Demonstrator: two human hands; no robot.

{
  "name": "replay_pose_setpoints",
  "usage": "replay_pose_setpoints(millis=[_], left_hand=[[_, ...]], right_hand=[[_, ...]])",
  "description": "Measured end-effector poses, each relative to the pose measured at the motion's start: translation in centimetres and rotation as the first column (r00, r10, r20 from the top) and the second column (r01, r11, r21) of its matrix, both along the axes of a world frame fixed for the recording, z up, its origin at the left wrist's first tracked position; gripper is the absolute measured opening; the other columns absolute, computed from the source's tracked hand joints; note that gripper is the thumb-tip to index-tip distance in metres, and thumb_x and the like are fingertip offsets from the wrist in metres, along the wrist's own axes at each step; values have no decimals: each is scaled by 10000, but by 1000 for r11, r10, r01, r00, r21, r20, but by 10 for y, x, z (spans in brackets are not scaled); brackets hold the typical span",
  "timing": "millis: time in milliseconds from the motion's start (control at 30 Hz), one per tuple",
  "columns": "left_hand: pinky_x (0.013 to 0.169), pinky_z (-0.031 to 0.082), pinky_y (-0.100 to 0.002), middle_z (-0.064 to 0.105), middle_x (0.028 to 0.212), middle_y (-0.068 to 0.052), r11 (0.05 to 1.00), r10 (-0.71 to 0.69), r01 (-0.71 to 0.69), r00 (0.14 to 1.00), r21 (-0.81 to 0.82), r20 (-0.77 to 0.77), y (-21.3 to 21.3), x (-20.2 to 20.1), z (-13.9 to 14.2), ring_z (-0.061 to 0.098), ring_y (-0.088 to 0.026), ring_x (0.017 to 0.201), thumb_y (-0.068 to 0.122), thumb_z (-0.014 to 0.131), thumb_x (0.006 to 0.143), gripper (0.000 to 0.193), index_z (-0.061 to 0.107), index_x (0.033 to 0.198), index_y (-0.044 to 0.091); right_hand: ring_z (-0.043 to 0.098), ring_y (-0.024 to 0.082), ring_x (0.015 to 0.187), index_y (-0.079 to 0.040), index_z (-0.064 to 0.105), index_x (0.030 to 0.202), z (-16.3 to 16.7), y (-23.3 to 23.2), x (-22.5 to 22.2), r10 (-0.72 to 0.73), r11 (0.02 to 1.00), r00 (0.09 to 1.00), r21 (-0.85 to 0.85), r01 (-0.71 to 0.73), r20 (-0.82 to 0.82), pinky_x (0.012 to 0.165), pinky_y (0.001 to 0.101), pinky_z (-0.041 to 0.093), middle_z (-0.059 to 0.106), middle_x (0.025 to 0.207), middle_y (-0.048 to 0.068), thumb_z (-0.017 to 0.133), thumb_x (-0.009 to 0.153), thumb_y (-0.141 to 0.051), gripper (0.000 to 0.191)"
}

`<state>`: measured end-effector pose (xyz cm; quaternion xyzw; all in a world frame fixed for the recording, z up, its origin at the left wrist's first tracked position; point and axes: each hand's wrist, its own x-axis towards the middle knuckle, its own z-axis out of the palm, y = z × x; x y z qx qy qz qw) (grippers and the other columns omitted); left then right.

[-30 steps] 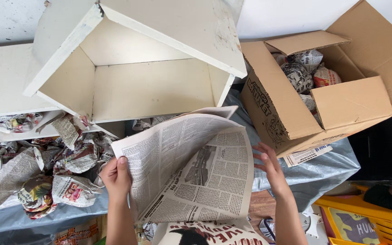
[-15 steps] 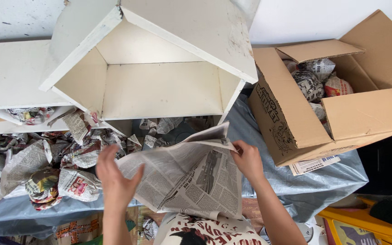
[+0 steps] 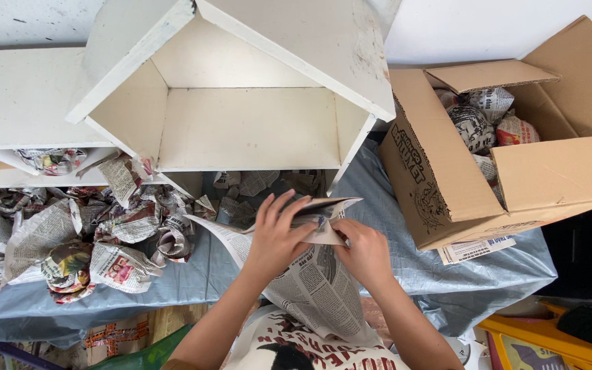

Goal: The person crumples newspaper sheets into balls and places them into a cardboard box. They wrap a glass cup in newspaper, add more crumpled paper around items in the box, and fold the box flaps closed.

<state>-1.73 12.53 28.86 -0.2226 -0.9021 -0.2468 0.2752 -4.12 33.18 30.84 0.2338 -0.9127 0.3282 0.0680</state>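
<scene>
Both of my hands are on a sheet of newspaper in front of me, folding its top part inward. My left hand presses on the folded upper edge with fingers spread. My right hand pinches the paper from the right side. The sheet hangs down toward my lap over a table covered with grey plastic sheeting.
A pile of crumpled newspaper bundles lies at the left on the sheeting. A white wooden shelf unit stands tilted above. An open cardboard box holding paper-wrapped items sits at the right. A yellow crate is at the lower right.
The open newspaper sheet has been folded together. My hands moved from its outer edges toward each other and now meet at its top.
</scene>
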Motion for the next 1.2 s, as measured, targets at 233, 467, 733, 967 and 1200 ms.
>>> replay_pose_setpoints(millis=[233,467,733,967,1200], left_hand=[[711,573,-311,727,1161,29,990,-135,132,989,-39,-68,9,-11,-7,735,-165,952,102,740,790,175,731,964,90],[679,572,-320,738,1094,21,984,-176,177,984,9,-26,13,-11,-8,722,-169,906,130,765,789,195,745,981,98],[696,581,-336,709,1128,-40,980,-193,195,980,38,-37,29,6,-7,712,-205,932,121,770,803,228,699,1002,35],[756,593,-339,739,1096,-17,965,-241,248,967,-82,82,32,1,-14,732,-199,926,112,735,794,236,738,1029,91],[593,548,-299,777,1024,-22,969,-106,-3,898,247,426,-35,-13,-1,714,-171,689,155,680,946,124,763,1038,146]], right_hand=[[696,290,716,-98,680,931,4,6,5,-18,990,999,137,24,-43,574,430,541,694,824,49,746,771,-82,175],[708,286,708,-126,717,979,7,22,9,16,996,998,86,-11,-60,602,409,559,735,880,34,754,753,-86,233],[712,299,706,-35,664,962,0,16,30,-28,995,993,87,38,-118,583,420,567,707,839,100,738,818,-107,177],[728,315,772,-70,697,891,-5,27,25,32,923,999,384,-42,30,648,454,566,737,825,103,658,858,-94,56],[769,156,751,-90,796,1083,-10,110,-8,-5,991,974,-127,34,227,697,309,605,813,955,75,694,917,-149,204]])
